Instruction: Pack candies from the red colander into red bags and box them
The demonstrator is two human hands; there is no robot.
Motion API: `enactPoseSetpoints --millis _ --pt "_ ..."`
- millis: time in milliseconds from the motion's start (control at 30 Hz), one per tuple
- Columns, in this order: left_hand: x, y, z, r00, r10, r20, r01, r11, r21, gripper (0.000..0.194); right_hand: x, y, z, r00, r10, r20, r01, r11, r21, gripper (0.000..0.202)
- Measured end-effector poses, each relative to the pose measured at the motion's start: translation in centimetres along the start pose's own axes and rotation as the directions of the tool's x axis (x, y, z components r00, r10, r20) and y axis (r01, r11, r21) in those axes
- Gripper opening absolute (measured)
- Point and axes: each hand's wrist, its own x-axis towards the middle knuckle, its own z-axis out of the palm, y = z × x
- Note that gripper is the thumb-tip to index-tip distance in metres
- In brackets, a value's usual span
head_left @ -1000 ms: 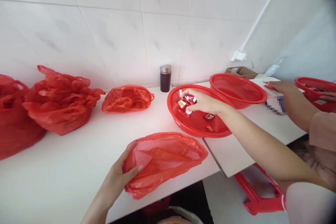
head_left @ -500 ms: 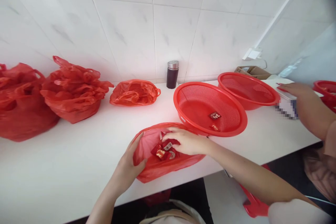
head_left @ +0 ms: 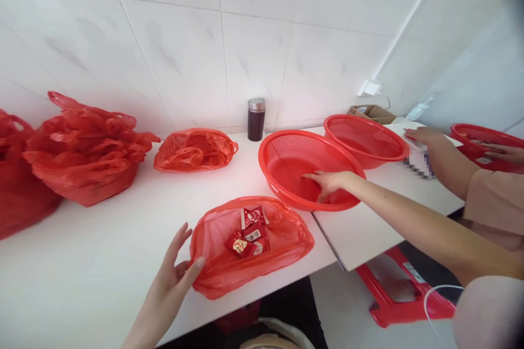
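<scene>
A red plastic bag lies spread wide on the white table, with several small red wrapped packets inside. My left hand is beside the bag's left edge, fingers apart, holding nothing. My right hand reaches down into a red plastic colander behind the bag. Its fingers and thumb are spread, and no packet shows in them. The colander's floor under that hand is hidden.
A dark flask stands by the tiled wall. Bulging red bags and a flatter red bag sit at left. At right are another colander, a co-worker's arm and a red stool below.
My right hand has left the bag and moved right into the colander. My left hand has drawn back from the bag's rim. The packets stay in the bag, and the view has shifted right.
</scene>
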Motion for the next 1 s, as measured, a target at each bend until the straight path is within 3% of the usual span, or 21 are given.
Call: enactPoseSetpoints --millis 100,200,333,433,533,633,733,867,1000 --pt "0.0 -0.6 -0.1 0.999 -0.002 -0.043 0.002 1.000 0.006 0.077 0.3 0.2 1.4 0.999 -0.013 -0.033 0.013 1.000 0.016 0.098" --pt "0.3 -1.0 -0.3 0.998 -0.012 -0.056 0.013 0.999 0.031 0.077 0.5 0.0 1.6 0.999 -0.050 -0.017 0.051 0.998 0.033 0.062" --pt "0.4 -1.3 -0.7 0.998 -0.014 -0.065 0.016 0.999 0.036 0.076 0.5 0.1 0.6 0.993 -0.115 0.029 0.113 0.991 0.072 0.020" --pt "0.3 -1.4 -1.1 0.996 -0.048 -0.071 0.048 0.999 -0.012 0.073 -0.3 -0.3 -0.9 0.984 -0.173 -0.047 0.177 0.979 0.106 0.006" --pt "0.1 -1.6 -1.5 0.992 -0.112 -0.060 0.107 0.991 -0.077 0.070 -1.2 -1.3 -2.4 0.965 -0.212 -0.152 0.232 0.963 0.135 0.006" --pt "0.1 -1.8 -1.5 0.987 -0.153 -0.054 0.145 0.982 -0.118 0.070 -1.3 -2.8 -2.5 0.961 -0.203 -0.186 0.227 0.967 0.118 0.013" --pt "0.1 -2.0 -1.4 0.985 -0.168 -0.047 0.159 0.976 -0.147 0.071 -0.5 -4.0 -0.8 0.980 -0.171 -0.103 0.180 0.980 0.089 0.024" --pt "0.1 -2.9 -1.7 0.984 -0.177 -0.007 0.174 0.973 -0.153 0.073 0.1 -4.8 0.5 0.986 -0.165 -0.021 0.166 0.983 0.075 0.022" --pt "0.2 -4.0 -2.2 0.976 -0.208 0.069 0.215 0.968 -0.129 0.077 -2.2 -6.1 -1.9 0.956 -0.247 -0.161 0.267 0.956 0.118 0.014"
